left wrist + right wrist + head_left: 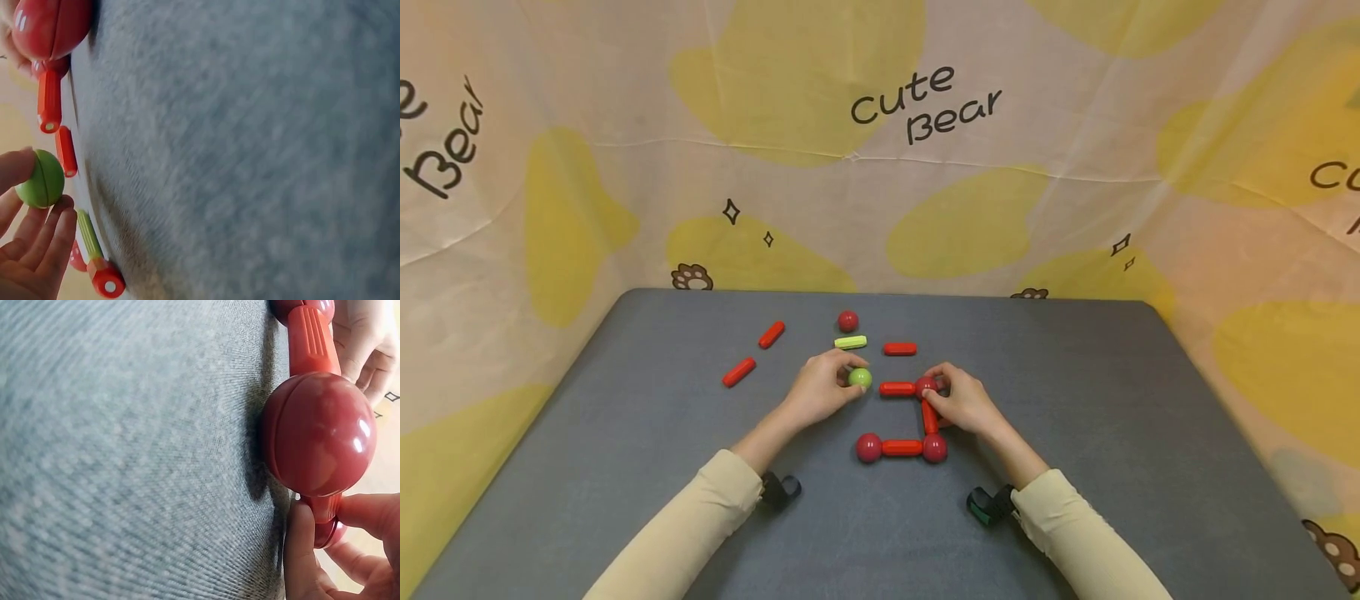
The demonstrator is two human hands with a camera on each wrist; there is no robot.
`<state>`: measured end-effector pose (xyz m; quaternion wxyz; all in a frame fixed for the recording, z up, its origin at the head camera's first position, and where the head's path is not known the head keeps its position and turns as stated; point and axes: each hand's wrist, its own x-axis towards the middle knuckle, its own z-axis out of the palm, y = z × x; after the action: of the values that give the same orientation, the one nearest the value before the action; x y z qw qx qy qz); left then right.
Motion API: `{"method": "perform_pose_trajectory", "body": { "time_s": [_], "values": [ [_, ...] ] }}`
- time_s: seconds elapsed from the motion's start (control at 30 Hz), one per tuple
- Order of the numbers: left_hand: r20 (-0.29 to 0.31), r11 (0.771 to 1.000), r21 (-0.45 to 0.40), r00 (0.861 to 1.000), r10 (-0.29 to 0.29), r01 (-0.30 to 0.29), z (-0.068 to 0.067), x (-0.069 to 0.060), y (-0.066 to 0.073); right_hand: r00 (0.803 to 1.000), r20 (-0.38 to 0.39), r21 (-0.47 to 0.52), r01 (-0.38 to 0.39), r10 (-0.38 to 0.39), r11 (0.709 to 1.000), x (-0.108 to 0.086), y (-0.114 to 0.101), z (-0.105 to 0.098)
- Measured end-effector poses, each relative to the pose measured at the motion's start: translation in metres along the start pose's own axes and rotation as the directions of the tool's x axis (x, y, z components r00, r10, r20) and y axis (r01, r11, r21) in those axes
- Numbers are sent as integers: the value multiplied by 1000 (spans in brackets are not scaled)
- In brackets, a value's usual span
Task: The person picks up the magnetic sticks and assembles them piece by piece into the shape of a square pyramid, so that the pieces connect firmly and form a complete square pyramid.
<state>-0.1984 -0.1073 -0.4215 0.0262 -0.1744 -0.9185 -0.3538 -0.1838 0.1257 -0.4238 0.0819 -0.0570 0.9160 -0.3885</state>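
One green ball [860, 378] was pinched by the left hand [826, 387], thumb and fingers parted only by its width; its seam was shown by the left wrist view, and no long axis was offered by its round form. One corner ball [927, 387], red, was gripped between the thumb and fingers of the right hand [966, 402]. To it two red rods were joined: the far rod [897, 389], pointed left with its free end near the green ball, and the linking rod [930, 416], its long axis run toward the person. Below, two more red balls [869, 448] were bridged by one near rod [902, 448], laid left to right, so that a bracket open leftward was formed. Beyond, one loose red ball [847, 321], one yellow-green rod [850, 342] lying nearly crosswise and three loose red rods [900, 349], two of them slanted, were seen on the grey table [1075, 375].
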Motion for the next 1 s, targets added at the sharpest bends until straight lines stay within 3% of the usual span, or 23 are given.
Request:
{"method": "perform_pose_trajectory", "body": {
  "time_s": [0.27,0.53,0.8,1.0],
  "values": [
    [61,1000,-8,998,29,-29,8,-1,2,1000,-3,-7,4,-4,1000,0,1,0],
    [64,1000,3,998,22,-22,10,-1,4,1000,-3,2,-2,2,1000,0,1,0],
    [87,1000,7,996,10,-11,11,0,6,1000,-17,-50,19,-20,999,-1,2,-1],
    [115,1000,0,993,28,-28,8,4,6,1000,-16,-47,22,-23,999,-1,2,-2]
  ]
}}
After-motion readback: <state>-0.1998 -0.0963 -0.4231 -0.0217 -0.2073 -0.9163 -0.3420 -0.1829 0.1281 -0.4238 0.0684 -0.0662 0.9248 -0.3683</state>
